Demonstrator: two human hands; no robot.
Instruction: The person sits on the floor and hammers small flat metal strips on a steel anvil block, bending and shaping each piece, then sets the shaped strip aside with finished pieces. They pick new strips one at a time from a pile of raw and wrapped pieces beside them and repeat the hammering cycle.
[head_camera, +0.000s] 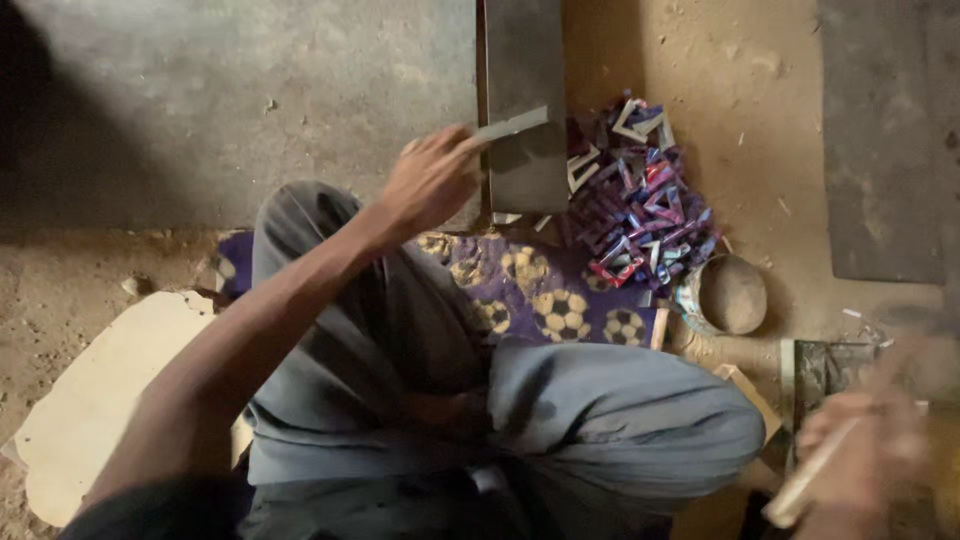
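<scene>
Clearly thin, flat, pale metal strip (512, 124)

The dirt floor (740, 90) to the upper right lies open, and so does the concrete slab (250, 100) at upper left. Between them a dark metal block (525, 100) stands upright, with a heap of bent metal pieces (640, 195) crowding just beside it. A round bowl (732, 295) sits near the heap, and the person's crossed knees (560, 410) fill the middle ground.
</scene>
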